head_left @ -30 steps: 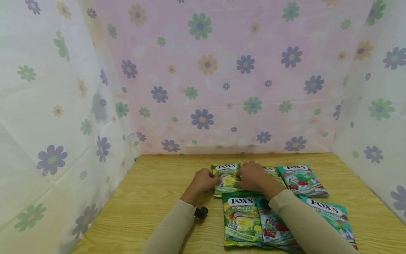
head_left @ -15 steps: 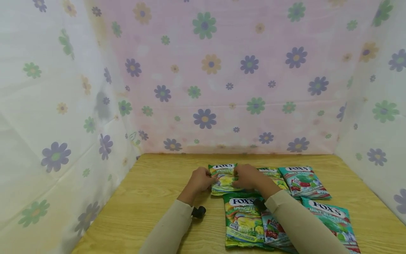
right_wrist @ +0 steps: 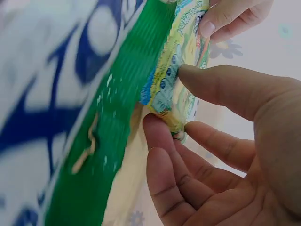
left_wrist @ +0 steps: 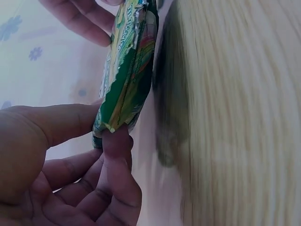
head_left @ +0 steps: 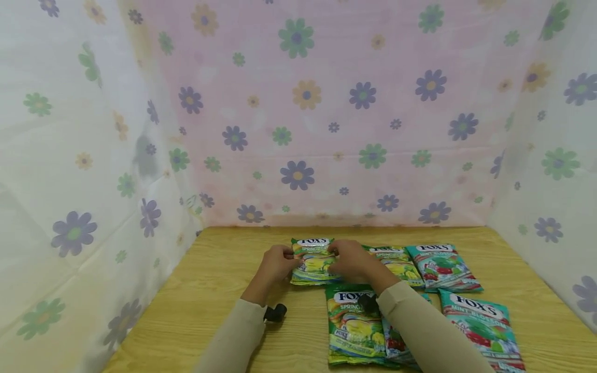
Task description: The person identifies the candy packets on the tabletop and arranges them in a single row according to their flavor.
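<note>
Both hands hold one green and yellow Fox's Spring Tea candy bag (head_left: 313,263) at the back of the table. My left hand (head_left: 275,265) pinches its left edge, and my right hand (head_left: 356,264) pinches its right edge. In the left wrist view, thumb and fingers grip a corner of the bag (left_wrist: 124,80), which hangs just above the wood over its shadow. The right wrist view shows the thumb on the bag's face (right_wrist: 181,61) and fingers beneath. Another Spring Tea bag (head_left: 396,267) lies right of the right hand, partly behind it.
A Mint Blossom bag (head_left: 443,267) lies at the back right. In front are a Spring Tea bag (head_left: 354,331), a teal bag (head_left: 396,342) mostly under the right sleeve, and another Mint Blossom bag (head_left: 485,329). Flowered cloth (head_left: 298,129) walls the wooden table (head_left: 224,290).
Both hands have carried the Spring Tea bag leftward, opening a gap between it and the Spring Tea bag at its right. The other bags stay where they lay.
</note>
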A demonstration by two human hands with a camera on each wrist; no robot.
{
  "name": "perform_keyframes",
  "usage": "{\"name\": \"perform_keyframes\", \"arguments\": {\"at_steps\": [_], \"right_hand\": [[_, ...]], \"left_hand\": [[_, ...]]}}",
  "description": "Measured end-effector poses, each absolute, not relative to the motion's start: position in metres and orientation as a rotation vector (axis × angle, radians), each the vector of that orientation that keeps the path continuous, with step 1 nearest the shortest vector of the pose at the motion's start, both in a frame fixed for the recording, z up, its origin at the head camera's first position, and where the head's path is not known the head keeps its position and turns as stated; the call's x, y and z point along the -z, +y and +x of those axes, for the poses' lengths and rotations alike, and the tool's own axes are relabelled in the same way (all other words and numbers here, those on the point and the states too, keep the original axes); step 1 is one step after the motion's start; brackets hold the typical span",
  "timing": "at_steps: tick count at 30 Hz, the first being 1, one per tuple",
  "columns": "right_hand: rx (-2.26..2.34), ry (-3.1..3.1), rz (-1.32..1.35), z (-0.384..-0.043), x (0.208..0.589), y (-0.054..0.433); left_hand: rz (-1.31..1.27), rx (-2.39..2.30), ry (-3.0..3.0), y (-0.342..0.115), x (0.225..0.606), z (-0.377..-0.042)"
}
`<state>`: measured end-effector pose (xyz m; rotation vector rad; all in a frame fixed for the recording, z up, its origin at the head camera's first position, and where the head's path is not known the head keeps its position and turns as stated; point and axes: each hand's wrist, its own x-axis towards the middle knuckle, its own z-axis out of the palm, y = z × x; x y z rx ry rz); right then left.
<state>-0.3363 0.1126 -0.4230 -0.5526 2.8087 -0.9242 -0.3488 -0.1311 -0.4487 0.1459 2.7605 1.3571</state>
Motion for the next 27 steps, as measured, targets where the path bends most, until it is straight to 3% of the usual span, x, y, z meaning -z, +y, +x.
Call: {"name": "perform_keyframes", "arguments": {"at_steps": [27], "right_hand": [[1.399,2.590,-0.621,-0.344,0.426,0.040]], "left_hand": [[-0.004,-1.564,2.747,-0.221,0.429,-0.357]]}}
